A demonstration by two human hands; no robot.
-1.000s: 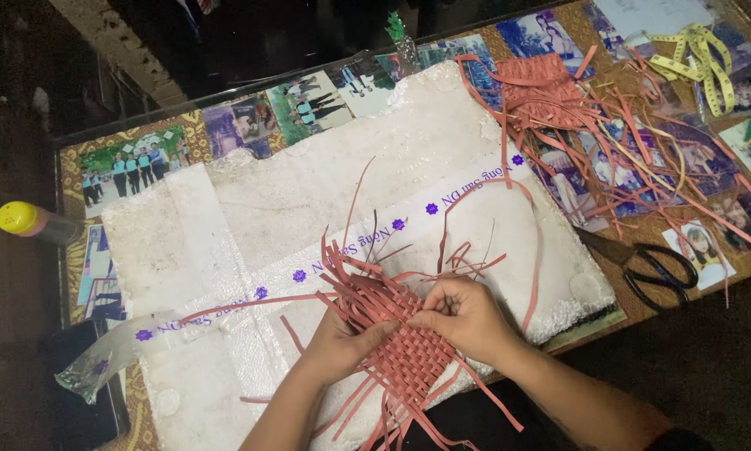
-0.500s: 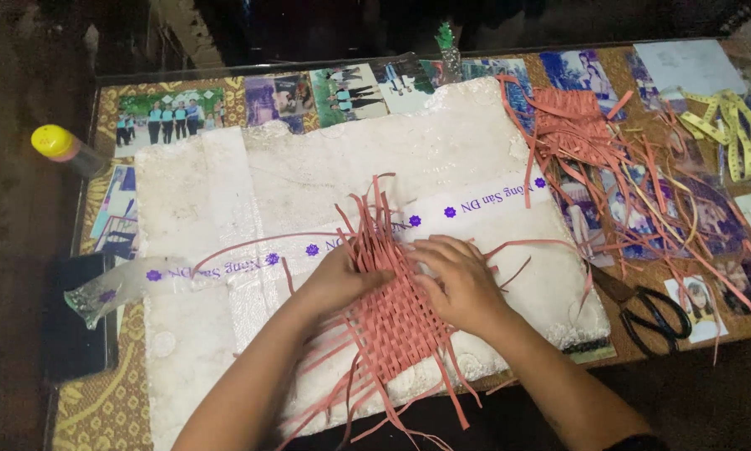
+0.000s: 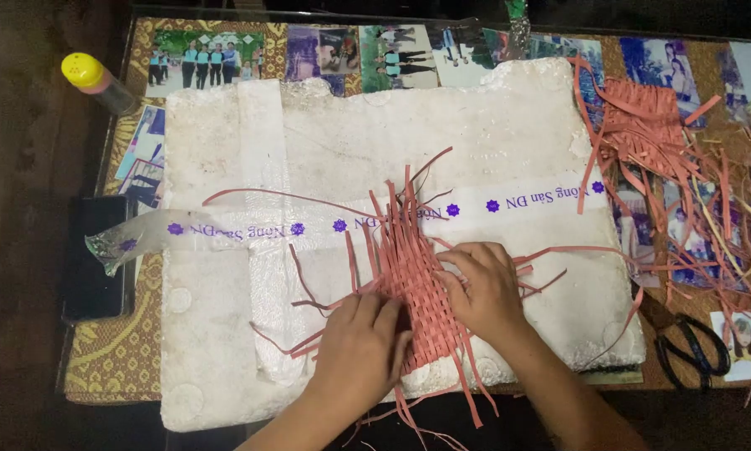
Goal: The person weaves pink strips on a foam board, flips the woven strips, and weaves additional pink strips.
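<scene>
A small mat woven from pink paper strips [image 3: 416,276] lies flat on a white foam board [image 3: 375,159], with loose strip ends fanning out on all sides. My left hand [image 3: 360,341] rests palm down on the mat's near left edge, fingers together. On the mat's right side, my right hand [image 3: 484,288] presses flat, fingers spread slightly over the weave. Neither hand grips anything that I can see.
A second pink woven piece [image 3: 643,117] with many loose strips lies at the right. Black scissors [image 3: 695,349] sit near the right front edge. A yellow-capped bottle [image 3: 96,81] lies at the far left, a dark phone [image 3: 96,255] below it. Photographs cover the tabletop.
The mat has been laid flat on the foam board. Both hands have gone from pinching strips at its edge to pressing palm down on it.
</scene>
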